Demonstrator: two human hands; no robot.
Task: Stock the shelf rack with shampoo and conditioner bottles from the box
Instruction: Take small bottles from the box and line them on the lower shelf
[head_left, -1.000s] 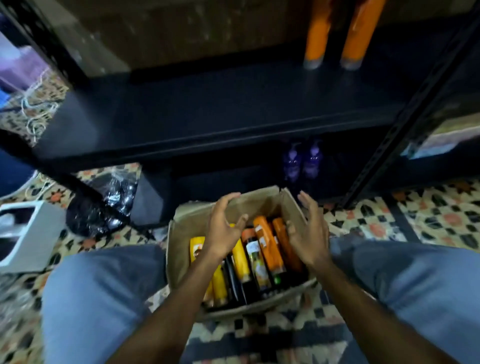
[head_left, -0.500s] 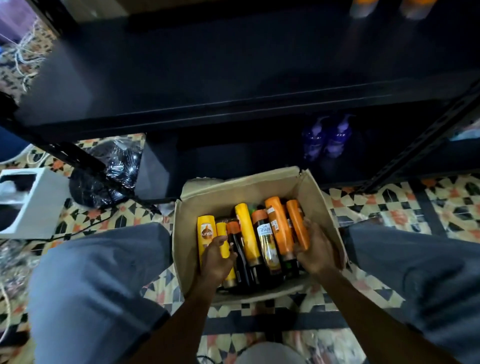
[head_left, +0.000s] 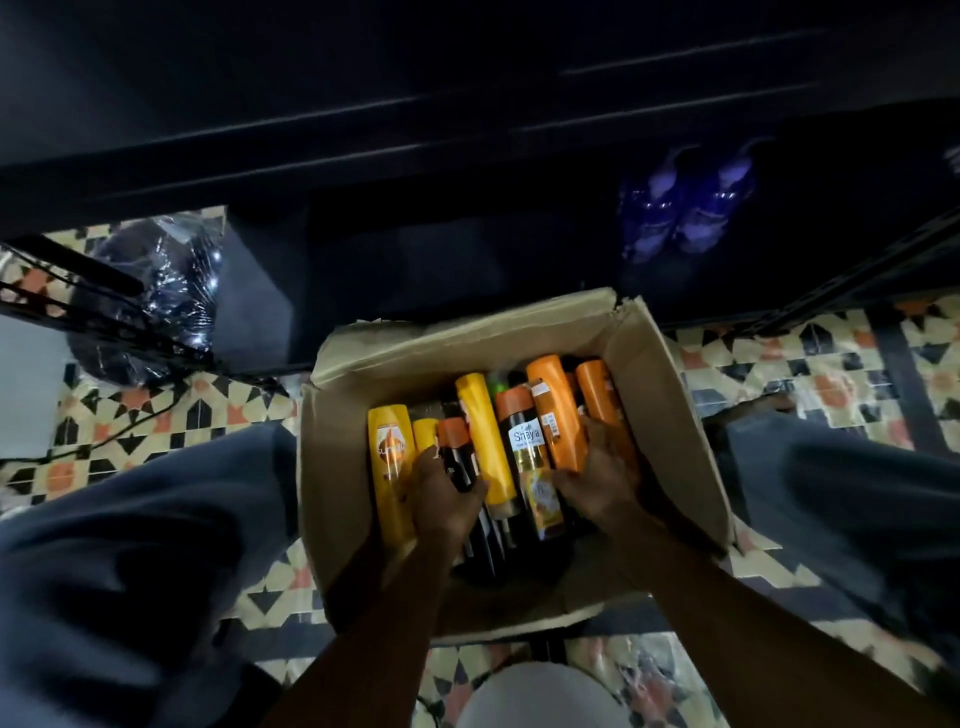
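The box (head_left: 670, 415) sits toward 6 o'clock, close to the person for easy reach. The left hand (head_left: 447, 501) curls round a dark orange-capped bottle (head_left: 453, 441), and the right hand (head_left: 600, 478) wraps an orange bottle (head_left: 553, 415), probably to lift both together. Patterned floor tiles (head_left: 779, 364) lie beneath, and the dark shelf rack (head_left: 363, 130) stands at 12 o'clock.

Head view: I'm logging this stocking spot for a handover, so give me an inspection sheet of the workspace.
Surface: tiled floor; the open box stands on it before the rack.
Job's things: yellow, orange and dark bottles lie in the box; two purple bottles on the rack's low shelf.
Clutter: black bag and white object on the floor, left.
Hands: left hand grips a dark bottle, right hand an orange bottle, both in the box.
Cables: one thin dark cable on the floor, left.
Surroundings: knees in blue trousers either side of the box.
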